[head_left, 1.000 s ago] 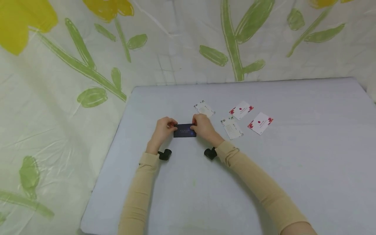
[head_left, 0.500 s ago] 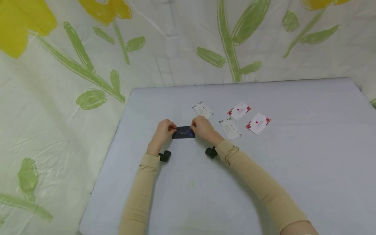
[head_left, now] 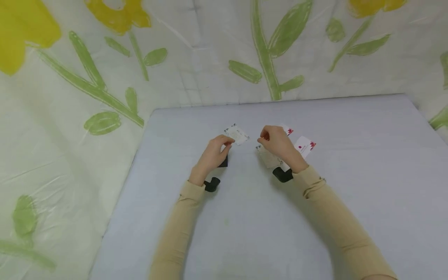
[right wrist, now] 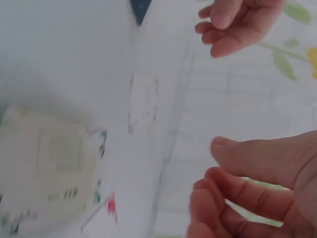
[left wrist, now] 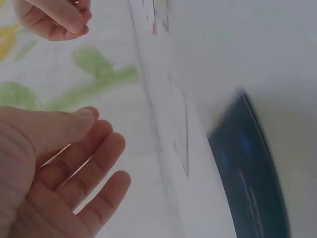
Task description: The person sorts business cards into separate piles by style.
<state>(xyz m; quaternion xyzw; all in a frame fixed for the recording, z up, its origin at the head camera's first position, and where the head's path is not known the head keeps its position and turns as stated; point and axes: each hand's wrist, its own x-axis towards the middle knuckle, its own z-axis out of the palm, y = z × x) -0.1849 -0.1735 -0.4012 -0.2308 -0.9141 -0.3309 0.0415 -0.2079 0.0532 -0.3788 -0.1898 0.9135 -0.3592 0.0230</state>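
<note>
"Flower-painted sheeting [head_left: 203, 74] hangs at the far side, with a pale counter [head_left: 241, 225] in front of it. What's on that?"

"Cards. The dark card [head_left: 223, 162] lies on the counter under the left hand [head_left: 213, 152] — from the head, just part of it shows, at about four o'clock from that hand."

"Is the hand gripping it?"

"It's apart from the card and holds nothing. The fingers are loosely bent, the thumb close by the index fingertip; whether those two touch, I can't tell."

"And the right hand [head_left: 279, 144]?"

"Roughly three o'clock from the left one, above a leafy-cornered card [head_left: 267, 157]. Its fingers curl loosely too, and the right wrist view shows a gap below the thumb — nothing pinched there."

"What else lies around?"

"A second leafy card [head_left: 236, 134] at one o'clock from the dark one. Farther off, a half-hidden red-cornered card [head_left: 287, 129] at two o'clock and a nearer red-cornered card [head_left: 306, 146] almost at three."

"Anything on the wrists?"

"Black cameras [head_left: 212, 184], each at six o'clock from its hand, beside tan sleeves [head_left: 176, 229]."
</note>
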